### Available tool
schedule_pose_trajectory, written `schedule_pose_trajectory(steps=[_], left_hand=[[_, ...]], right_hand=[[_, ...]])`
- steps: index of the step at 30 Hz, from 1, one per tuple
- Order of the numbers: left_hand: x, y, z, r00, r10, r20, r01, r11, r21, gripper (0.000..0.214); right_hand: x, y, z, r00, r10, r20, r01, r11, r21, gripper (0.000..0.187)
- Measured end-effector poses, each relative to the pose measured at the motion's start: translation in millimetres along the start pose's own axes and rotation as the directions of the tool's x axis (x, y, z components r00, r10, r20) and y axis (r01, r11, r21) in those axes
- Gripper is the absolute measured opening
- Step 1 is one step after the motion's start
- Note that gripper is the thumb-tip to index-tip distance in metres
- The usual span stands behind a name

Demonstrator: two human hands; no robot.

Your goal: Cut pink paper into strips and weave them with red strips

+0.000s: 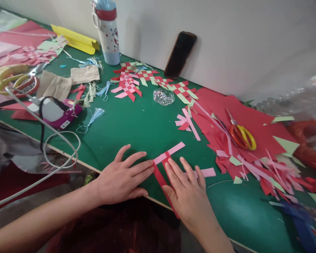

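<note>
Head view | red paper strip (160, 178), long axis slanting bodyward, far end at pink paper strip (177, 149) | right hand (189, 189) (nearer, thumb across the red) flat, unclenched | left hand (121, 177) splayed, fingertips alongside | green tabletop (131, 121) beneath

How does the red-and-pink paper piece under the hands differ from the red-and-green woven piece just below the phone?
The red-and-pink piece shows long plain strips; the woven piece shows a close checkered pattern. The first pairs red with pink, while the woven piece pairs red with light green. The right hand lies on the red-and-pink piece; no hand touches the woven piece. Both have red strips.
</note>
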State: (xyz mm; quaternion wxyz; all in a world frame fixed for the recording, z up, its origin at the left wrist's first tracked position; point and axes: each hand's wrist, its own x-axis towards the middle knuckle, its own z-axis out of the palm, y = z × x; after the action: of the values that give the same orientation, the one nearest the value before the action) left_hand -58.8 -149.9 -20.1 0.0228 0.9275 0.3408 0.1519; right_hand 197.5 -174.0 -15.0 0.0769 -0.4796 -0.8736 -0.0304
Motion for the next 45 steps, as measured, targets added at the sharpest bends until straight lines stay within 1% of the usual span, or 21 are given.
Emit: schedule_pose_trajectory(steps=[7,10,13,15,17,19,21,23,24,26,29,32,34,38,42,45], left_hand=[[0.4,-0.4,-1.3,1.0,0.003,-0.007,-0.003,1.0,-0.014,0.055],[0.3,-0.7,-0.9,1.0,0.004,-0.009,-0.004,1.0,-0.001,0.055],[0.4,-0.5,-0.2,1.0,0.007,-0.012,-0.007,1.0,0.005,0.055],[0.1,0.0,0.1,1.0,0.006,-0.019,-0.006,1.0,0.005,0.054],[-0.7,0.6,0.3,0.999,0.002,-0.033,-0.002,1.0,-0.002,0.054],[-1.5,1.2,0.0,0.999,-0.002,-0.039,0.002,1.0,-0.016,0.053],[-1.6,1.9,-0.7,0.999,-0.012,-0.04,0.011,0.999,-0.035,0.052],[-0.5,2.7,-1.5,0.998,-0.039,-0.039,0.037,0.998,-0.06,0.05],[0.6,3.2,-2.0,0.997,-0.061,-0.04,0.058,0.995,-0.077,0.046],[3.7,4.3,-2.8,0.993,-0.111,-0.043,0.106,0.988,-0.115,0.037],[9.2,6.7,-3.5,0.982,-0.179,-0.068,0.166,0.973,-0.159,0.03],[13.1,9.5,-2.8,0.966,-0.237,-0.107,0.214,0.957,-0.195,0.03],[14.1,11.0,-1.4,0.956,-0.269,-0.119,0.24,0.947,-0.214,0.031],[13.7,12.1,1.1,0.95,-0.286,-0.121,0.254,0.94,-0.226,0.031],[14.8,13.2,1.5,0.949,-0.293,-0.119,0.264,0.941,-0.213,0.03],[16.8,15.0,1.6,0.947,-0.293,-0.129,0.265,0.944,-0.196,0.031]], right_hand=[[11.9,42.3,5.5,0.988,0.149,0.027,-0.147,0.987,-0.063,0.057],[18.8,65.9,9.7,0.974,0.227,0.014,-0.225,0.97,-0.089,0.06],[25.5,88.6,12.8,0.947,0.321,0.032,-0.315,0.942,-0.113,0.059],[29.5,98.4,11.2,0.928,0.372,0.031,-0.366,0.922,-0.122,0.058],[31.7,100.3,5.4,0.926,0.378,-0.016,-0.378,0.919,-0.111,0.058],[30.4,91.7,-3.7,0.942,0.322,-0.096,-0.329,0.942,-0.068,0.055],[24.0,72.2,-12.9,0.96,0.229,-0.163,-0.23,0.973,0.011,0.048],[12.5,44.8,-18.7,0.97,0.164,-0.178,-0.144,0.982,0.123,0.038],[5.6,30.0,-19.8,0.976,0.151,-0.158,-0.124,0.977,0.173,0.035],[-8.3,2.4,-18.5,0.983,0.157,-0.093,-0.134,0.967,0.217,0.033],[-22.5,-24.0,-13.0,0.967,0.246,-0.072,-0.226,0.952,0.206,0.031],[-24.8,-31.8,-9.8,0.941,0.329,-0.075,-0.308,0.929,0.208,0.027],[-22.3,-31.8,-9.9,0.935,0.346,-0.076,-0.324,0.922,0.211,0.025],[-16.3,-30.9,-13.1,0.936,0.339,-0.099,-0.311,0.923,0.226,0.023],[-12.9,-28.7,-17.8,0.938,0.327,-0.114,-0.279,0.909,0.309,0.022],[-10.9,-25.8,-22.1,0.927,0.356,-0.118,-0.294,0.884,0.363,0.017]])
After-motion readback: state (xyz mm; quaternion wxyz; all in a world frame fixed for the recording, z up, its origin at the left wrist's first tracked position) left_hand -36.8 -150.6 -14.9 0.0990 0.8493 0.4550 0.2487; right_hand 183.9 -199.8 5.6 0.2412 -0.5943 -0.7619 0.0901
